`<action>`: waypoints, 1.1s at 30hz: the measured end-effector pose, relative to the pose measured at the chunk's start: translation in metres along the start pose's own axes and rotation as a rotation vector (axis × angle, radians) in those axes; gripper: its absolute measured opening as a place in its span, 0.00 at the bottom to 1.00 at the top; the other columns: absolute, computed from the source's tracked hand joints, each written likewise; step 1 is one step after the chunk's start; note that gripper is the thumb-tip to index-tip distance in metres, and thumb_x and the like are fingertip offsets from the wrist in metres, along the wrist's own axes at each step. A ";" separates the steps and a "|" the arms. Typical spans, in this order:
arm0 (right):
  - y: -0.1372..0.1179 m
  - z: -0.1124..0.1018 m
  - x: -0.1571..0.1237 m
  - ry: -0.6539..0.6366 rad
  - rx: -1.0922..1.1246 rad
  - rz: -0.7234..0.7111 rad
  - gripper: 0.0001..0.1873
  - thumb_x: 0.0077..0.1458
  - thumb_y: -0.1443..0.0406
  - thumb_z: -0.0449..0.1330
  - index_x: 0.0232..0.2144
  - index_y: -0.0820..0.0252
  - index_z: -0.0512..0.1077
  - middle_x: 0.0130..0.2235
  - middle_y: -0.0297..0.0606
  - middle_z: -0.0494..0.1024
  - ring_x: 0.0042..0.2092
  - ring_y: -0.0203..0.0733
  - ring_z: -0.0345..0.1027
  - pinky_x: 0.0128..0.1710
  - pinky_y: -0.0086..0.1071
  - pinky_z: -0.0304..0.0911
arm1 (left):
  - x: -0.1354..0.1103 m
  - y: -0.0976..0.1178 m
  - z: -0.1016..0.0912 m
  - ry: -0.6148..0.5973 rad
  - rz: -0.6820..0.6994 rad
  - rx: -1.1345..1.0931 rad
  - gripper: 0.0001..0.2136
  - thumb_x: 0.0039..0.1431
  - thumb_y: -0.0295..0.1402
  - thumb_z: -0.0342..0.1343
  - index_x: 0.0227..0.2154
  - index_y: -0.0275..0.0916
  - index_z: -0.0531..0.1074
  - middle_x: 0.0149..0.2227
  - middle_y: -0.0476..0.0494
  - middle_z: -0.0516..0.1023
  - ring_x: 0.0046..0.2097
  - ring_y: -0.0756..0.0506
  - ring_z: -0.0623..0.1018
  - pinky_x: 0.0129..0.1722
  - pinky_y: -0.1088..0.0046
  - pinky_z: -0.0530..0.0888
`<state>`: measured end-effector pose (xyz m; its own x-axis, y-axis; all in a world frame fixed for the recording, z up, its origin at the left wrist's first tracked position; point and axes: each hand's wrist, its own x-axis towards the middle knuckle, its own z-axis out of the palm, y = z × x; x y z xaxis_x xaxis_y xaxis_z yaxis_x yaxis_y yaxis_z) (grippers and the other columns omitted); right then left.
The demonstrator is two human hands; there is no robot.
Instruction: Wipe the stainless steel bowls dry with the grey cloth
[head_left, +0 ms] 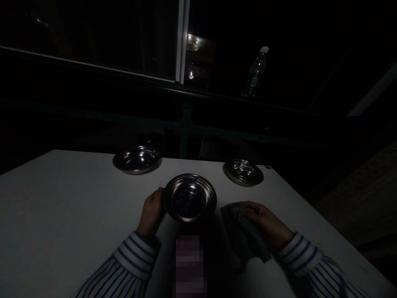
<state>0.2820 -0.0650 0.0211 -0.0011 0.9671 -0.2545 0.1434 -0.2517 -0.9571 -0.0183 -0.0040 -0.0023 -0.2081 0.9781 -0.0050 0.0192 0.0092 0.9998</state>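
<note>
In the middle of the head view, my left hand [151,212] grips the left rim of a shiny metal bowl [190,198]. The bowl is tilted so that its inside faces me, and most of my left fingers are hidden behind it. To the right of the bowl, my right hand [268,223] pinches a dark grey cloth [243,231] that hangs down from the fingers. Cloth and bowl are apart.
On the white table [77,207], a metal bowl [137,160] stands at the far left edge. Stacked metal bowls [243,171] stand at the far right. Beyond the table, a plastic bottle [256,74] stands by the dark window. A blurred patch covers the near middle.
</note>
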 end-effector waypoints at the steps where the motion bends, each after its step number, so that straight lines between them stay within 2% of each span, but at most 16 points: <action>1: 0.006 -0.003 0.000 0.013 -0.098 -0.011 0.18 0.41 0.62 0.60 0.38 0.62 0.71 0.36 0.40 0.78 0.39 0.45 0.71 0.43 0.39 0.64 | 0.000 0.000 0.000 -0.010 -0.020 -0.013 0.20 0.50 0.50 0.48 0.21 0.37 0.70 0.16 0.49 0.70 0.21 0.47 0.69 0.22 0.71 0.65; 5: 0.022 -0.020 0.004 0.042 -0.448 -0.112 0.21 0.43 0.63 0.55 0.41 0.66 0.70 0.41 0.45 0.76 0.44 0.48 0.70 0.49 0.43 0.61 | 0.001 -0.002 -0.001 -0.049 -0.064 -0.052 0.17 0.50 0.47 0.49 0.20 0.37 0.68 0.17 0.52 0.67 0.22 0.49 0.67 0.23 0.73 0.63; 9: 0.013 -0.033 0.006 0.106 -0.652 -0.189 0.25 0.48 0.64 0.51 0.48 0.68 0.67 0.49 0.48 0.72 0.51 0.47 0.65 0.54 0.42 0.56 | 0.003 -0.005 -0.004 -0.083 -0.078 -0.057 0.16 0.50 0.46 0.50 0.22 0.37 0.69 0.18 0.51 0.69 0.22 0.51 0.65 0.21 0.74 0.62; 12: -0.008 -0.025 0.010 0.160 -0.798 -0.227 0.25 0.53 0.62 0.48 0.49 0.71 0.67 0.52 0.52 0.70 0.53 0.49 0.63 0.55 0.42 0.54 | 0.004 -0.003 -0.007 -0.117 -0.075 -0.042 0.14 0.50 0.42 0.50 0.25 0.35 0.73 0.21 0.49 0.71 0.23 0.50 0.67 0.21 0.75 0.63; 14: -0.022 -0.011 0.017 0.088 -0.877 -0.257 0.26 0.55 0.61 0.45 0.49 0.74 0.66 0.51 0.54 0.69 0.53 0.49 0.63 0.54 0.42 0.55 | 0.004 -0.002 -0.008 -0.147 -0.090 -0.038 0.15 0.50 0.41 0.51 0.30 0.35 0.74 0.22 0.47 0.73 0.23 0.49 0.68 0.21 0.75 0.63; 17: -0.035 0.013 0.034 -0.035 -0.895 -0.311 0.21 0.56 0.61 0.46 0.43 0.68 0.71 0.46 0.50 0.74 0.48 0.48 0.67 0.50 0.39 0.57 | 0.005 -0.001 -0.009 -0.163 -0.130 -0.049 0.20 0.49 0.43 0.52 0.40 0.34 0.73 0.23 0.48 0.73 0.22 0.51 0.68 0.20 0.75 0.63; 20: -0.037 0.031 0.051 -0.119 -0.882 -0.311 0.17 0.56 0.63 0.46 0.30 0.64 0.74 0.32 0.44 0.78 0.35 0.44 0.70 0.38 0.34 0.61 | 0.005 -0.002 -0.008 -0.196 -0.147 -0.079 0.23 0.48 0.44 0.54 0.45 0.34 0.71 0.23 0.49 0.73 0.20 0.52 0.66 0.19 0.77 0.61; 22: -0.036 0.037 0.059 -0.145 -0.852 -0.299 0.17 0.55 0.65 0.47 0.25 0.64 0.73 0.28 0.41 0.77 0.31 0.40 0.69 0.32 0.31 0.60 | 0.004 -0.001 -0.009 -0.224 -0.151 -0.109 0.24 0.47 0.44 0.55 0.46 0.35 0.71 0.23 0.48 0.74 0.21 0.52 0.68 0.20 0.76 0.63; 24: -0.036 0.039 0.061 -0.127 -0.803 -0.304 0.15 0.54 0.66 0.48 0.26 0.65 0.73 0.29 0.40 0.77 0.31 0.39 0.69 0.31 0.29 0.60 | 0.003 0.003 -0.009 -0.225 -0.153 -0.156 0.24 0.47 0.44 0.56 0.46 0.36 0.71 0.28 0.45 0.77 0.26 0.49 0.73 0.25 0.74 0.68; 27: -0.040 0.039 0.054 -0.052 -0.725 -0.349 0.15 0.55 0.65 0.48 0.30 0.65 0.73 0.33 0.42 0.77 0.36 0.40 0.70 0.36 0.30 0.62 | 0.000 0.010 -0.011 -0.213 -0.141 -0.220 0.24 0.47 0.43 0.57 0.47 0.38 0.71 0.38 0.41 0.78 0.34 0.45 0.76 0.33 0.70 0.71; 33: -0.060 0.037 0.020 0.040 -0.597 -0.498 0.14 0.57 0.61 0.50 0.37 0.62 0.72 0.38 0.41 0.77 0.41 0.42 0.70 0.41 0.33 0.63 | -0.003 0.019 -0.012 -0.206 -0.071 -0.287 0.23 0.50 0.42 0.56 0.49 0.39 0.69 0.46 0.40 0.75 0.42 0.43 0.75 0.35 0.72 0.71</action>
<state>0.2364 -0.0322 0.0681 -0.1714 0.9643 0.2020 0.6439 0.2648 -0.7178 -0.0292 -0.0097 0.0167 0.0027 0.9988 -0.0495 -0.2694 0.0484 0.9618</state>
